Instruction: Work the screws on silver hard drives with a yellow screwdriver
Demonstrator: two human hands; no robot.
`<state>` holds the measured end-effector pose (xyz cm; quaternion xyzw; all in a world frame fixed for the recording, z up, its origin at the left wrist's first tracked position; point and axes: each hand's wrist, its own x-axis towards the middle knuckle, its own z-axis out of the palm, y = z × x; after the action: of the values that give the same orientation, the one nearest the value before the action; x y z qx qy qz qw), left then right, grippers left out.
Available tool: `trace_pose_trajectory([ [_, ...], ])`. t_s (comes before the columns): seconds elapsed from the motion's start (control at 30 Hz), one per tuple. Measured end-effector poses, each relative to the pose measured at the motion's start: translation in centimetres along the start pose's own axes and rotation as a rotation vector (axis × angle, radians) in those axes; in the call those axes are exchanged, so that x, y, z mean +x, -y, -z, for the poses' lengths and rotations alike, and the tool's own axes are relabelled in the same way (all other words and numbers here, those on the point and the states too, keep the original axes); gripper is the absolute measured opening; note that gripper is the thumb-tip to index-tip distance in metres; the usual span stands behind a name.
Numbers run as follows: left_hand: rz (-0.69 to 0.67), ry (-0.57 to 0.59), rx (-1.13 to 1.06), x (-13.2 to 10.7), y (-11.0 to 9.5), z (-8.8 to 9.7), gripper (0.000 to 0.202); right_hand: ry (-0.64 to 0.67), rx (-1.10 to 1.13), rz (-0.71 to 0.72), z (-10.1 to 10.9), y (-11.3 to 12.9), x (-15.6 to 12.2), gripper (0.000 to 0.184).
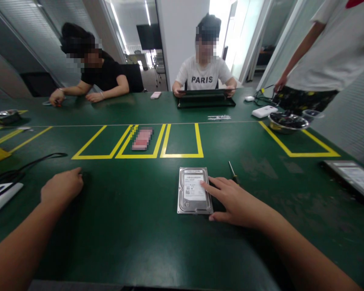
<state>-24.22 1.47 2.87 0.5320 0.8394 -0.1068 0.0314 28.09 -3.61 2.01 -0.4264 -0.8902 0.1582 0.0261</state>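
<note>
A silver hard drive [194, 200] with a white label lies flat on the green table, in front of me. My right hand [230, 198] is at its right side, fingers apart; a fingertip rests on the label and the thumb is by the near right corner. It touches the drive without gripping it. Just beyond that hand lies a screwdriver [232, 171], its handle partly hidden by the fingers. Away to the left, my left hand [63, 185] rests on the table, fingers curled in, apart from the drive. I see nothing in it, though its underside is hidden.
Yellow tape [182, 155] marks boxes across the table, one holding a blurred pink phone-like object [142, 139]. Another drive [352, 180] lies right, below a metal bowl [288, 123]. A white power strip [3, 198] with black cable lies left. Several people are opposite, one holding a dark panel [206, 93].
</note>
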Motion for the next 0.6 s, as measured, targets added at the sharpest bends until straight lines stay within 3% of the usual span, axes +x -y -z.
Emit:
trace_pose_trajectory([
  [0.27,-0.023,0.050,0.069,-0.28,-0.84,0.83,0.044,0.014,0.001,-0.014,-0.05,-0.09,0.21,0.094],
  [0.6,-0.084,-0.016,-0.014,-0.19,-0.52,0.01,0.029,0.037,-0.017,-0.023,0.20,0.12,0.16,0.094],
])
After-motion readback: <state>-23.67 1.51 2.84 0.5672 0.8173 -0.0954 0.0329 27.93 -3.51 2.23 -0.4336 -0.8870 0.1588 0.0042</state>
